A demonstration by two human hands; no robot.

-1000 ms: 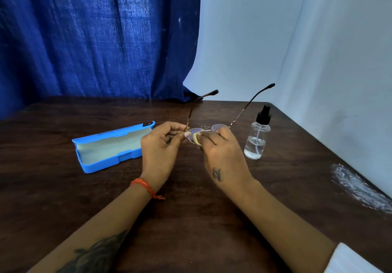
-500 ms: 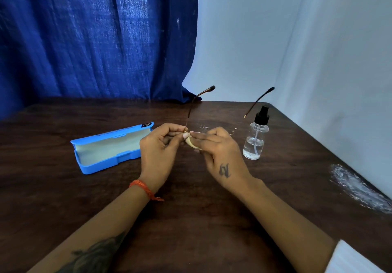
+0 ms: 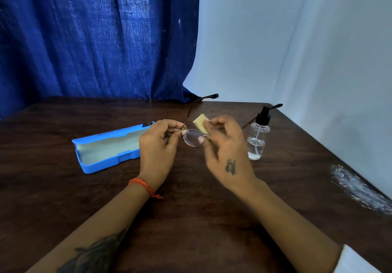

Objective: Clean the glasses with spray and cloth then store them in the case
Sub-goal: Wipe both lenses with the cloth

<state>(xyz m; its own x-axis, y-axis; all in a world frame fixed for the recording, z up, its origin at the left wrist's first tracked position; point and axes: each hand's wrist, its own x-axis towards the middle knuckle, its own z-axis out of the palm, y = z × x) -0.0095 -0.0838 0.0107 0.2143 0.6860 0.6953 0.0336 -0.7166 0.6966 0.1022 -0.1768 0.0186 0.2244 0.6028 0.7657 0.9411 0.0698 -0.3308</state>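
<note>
The left hand [image 3: 158, 145] pinches the glasses [image 3: 193, 138] at the corner where one thin arm joins the round lens, so the glasses stay up off the table [image 3: 191, 219] and do not wobble. The two thin arms point away, to the far side, so the lenses face the person and are easy to reach. The right hand [image 3: 224, 151] is closed on a small yellow cloth [image 3: 201, 123], folded into a little pad; the thumb shows through the lens from behind, and the cloth sticks up just above the lens, so it looks like the wiping step. This hand is blurry, so I cannot tell if the cloth touches the glass. The spray bottle [image 3: 257, 139] stands upright just to the right, close by if more spray is needed. The blue case [image 3: 106, 149] lies open on the left, ready for the glasses when they are clean.
</note>
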